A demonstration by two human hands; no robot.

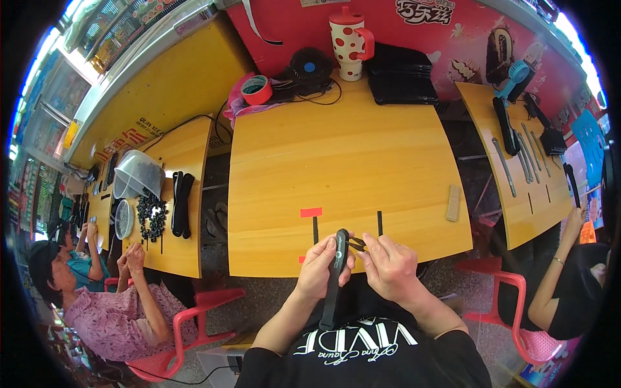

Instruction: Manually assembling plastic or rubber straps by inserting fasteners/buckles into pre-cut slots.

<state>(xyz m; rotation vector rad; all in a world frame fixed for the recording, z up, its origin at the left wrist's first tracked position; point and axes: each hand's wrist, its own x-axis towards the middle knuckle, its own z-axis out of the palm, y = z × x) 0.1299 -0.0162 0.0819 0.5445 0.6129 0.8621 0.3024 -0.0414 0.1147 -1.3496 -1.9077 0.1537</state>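
My left hand (314,271) is closed around a long black strap (332,291) with a rounded upper end and small pale print on it. The strap hangs down in front of my dark shirt, past the table's near edge. My right hand (392,270) is closed close by on the right, pinching a thin black looped piece (356,244) beside the strap's upper end. Whether that piece is part of the strap I cannot tell. Just beyond my hands, black tape marks (380,222) and a red tape mark (311,212) lie on the wooden table (349,155).
A beige block (453,203) lies at the table's right. Along the back stand a dotted tumbler (349,48), a black fan (310,66), a tape roll (256,90) and stacked black pouches (402,77). People work at side tables, the left holding small black parts (152,216).
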